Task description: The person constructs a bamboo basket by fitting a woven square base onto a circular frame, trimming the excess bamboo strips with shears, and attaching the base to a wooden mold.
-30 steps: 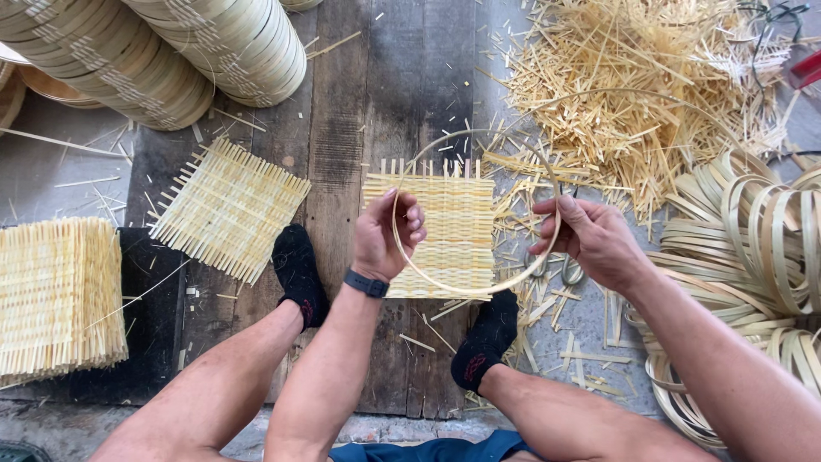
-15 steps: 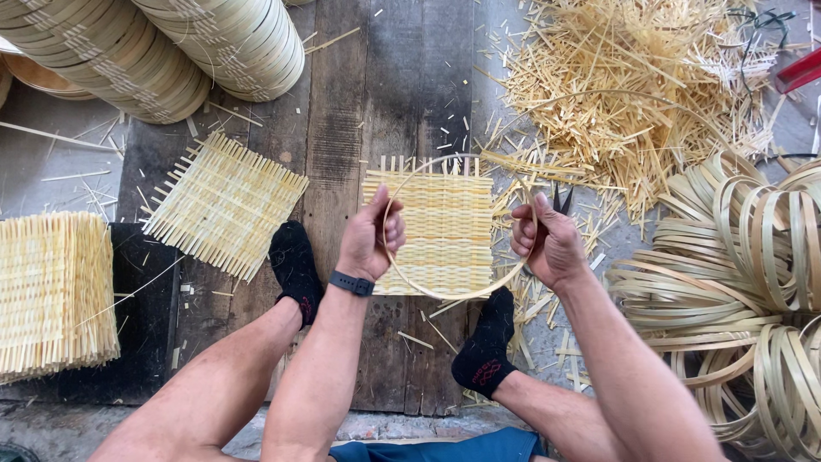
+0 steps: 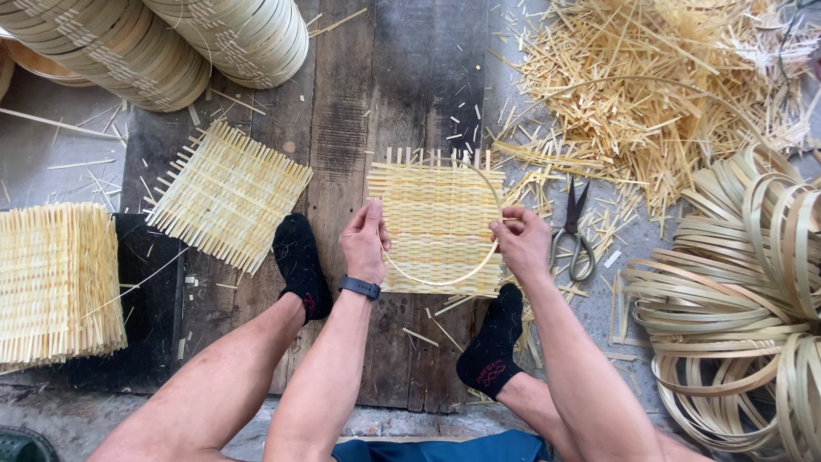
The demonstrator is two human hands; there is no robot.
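Note:
My left hand (image 3: 365, 239) and my right hand (image 3: 522, 243) each pinch one side of a thin bamboo hoop (image 3: 445, 281). The hoop hangs just above a square woven bamboo mat (image 3: 436, 218) that lies on the dark wooden boards between my feet in black socks (image 3: 301, 263). The hoop's upper arc crosses the top of the mat. A dark watch sits on my left wrist.
A second woven mat (image 3: 227, 195) lies to the left, a stack of mats (image 3: 53, 282) at far left. Stacked round bamboo frames (image 3: 171, 43) sit top left. Scissors (image 3: 573, 235) lie by a heap of bamboo offcuts (image 3: 658, 85). Coiled bamboo strips (image 3: 744, 299) fill the right.
My hands have drawn closer together, squeezing the hoop narrower, and lowered it over the mat. The scissors beside my right hand have come into view.

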